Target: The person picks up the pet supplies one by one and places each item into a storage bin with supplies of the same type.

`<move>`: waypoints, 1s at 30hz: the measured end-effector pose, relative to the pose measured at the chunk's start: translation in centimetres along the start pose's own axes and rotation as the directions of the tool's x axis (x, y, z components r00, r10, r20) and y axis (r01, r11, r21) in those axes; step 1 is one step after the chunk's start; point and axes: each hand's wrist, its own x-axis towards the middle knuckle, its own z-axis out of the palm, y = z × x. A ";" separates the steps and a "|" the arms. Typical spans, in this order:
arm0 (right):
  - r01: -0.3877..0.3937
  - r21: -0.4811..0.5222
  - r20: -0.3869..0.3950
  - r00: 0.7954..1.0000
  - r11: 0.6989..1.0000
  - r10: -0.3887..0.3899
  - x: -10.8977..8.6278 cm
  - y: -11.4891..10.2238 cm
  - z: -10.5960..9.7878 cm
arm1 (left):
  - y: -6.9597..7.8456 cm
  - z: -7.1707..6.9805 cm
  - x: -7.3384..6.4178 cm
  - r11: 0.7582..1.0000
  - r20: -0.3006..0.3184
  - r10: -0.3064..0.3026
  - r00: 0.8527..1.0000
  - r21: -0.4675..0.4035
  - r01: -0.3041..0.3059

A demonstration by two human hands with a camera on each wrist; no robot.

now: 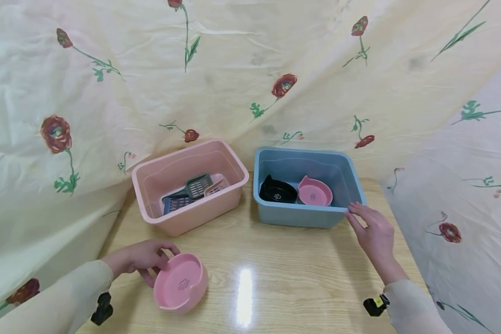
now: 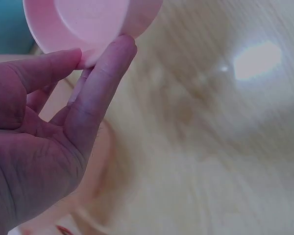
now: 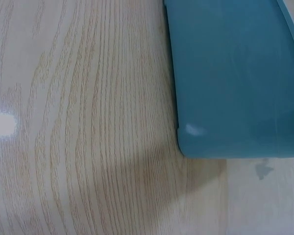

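My left hand (image 1: 150,260) pinches the rim of a pink pet bowl (image 1: 179,285) between thumb and fingers. The bowl is tilted, held above the table, with a small dark print inside. In the left wrist view, the thumb and a finger meet at the bowl's edge (image 2: 88,58). At the front right corner of a blue bin (image 1: 296,215), my right hand (image 1: 373,229) grips the rim. Inside that bin lie a black bowl (image 1: 277,191) and another pink bowl (image 1: 315,191). The right wrist view shows the bin's side (image 3: 235,88) but not the hand.
A pink bin (image 1: 204,211) stands left of the blue one. It holds a green litter scoop (image 1: 198,186), a blue scoop (image 1: 177,203) and a light-coloured scoop (image 1: 217,187). Flowered cloth (image 1: 225,93) hangs behind the wooden table (image 1: 284,278) and at its sides.
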 end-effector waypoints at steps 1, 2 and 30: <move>0.002 -0.003 0.000 1.000 1.000 -0.002 0.0 0.0 0.0 | 0.8 0.0 -0.2 1.000 0.002 0.004 1.000 0.007 -0.004; 0.000 -0.003 0.001 1.000 1.000 0.000 0.1 0.0 -0.1 | 1.5 0.0 -0.3 1.000 0.008 0.010 1.000 0.010 -0.010; -0.002 -0.020 0.022 1.000 1.000 0.002 0.2 -0.1 -0.4 | 20.9 -2.5 0.9 0.924 0.113 0.204 0.972 0.307 -0.230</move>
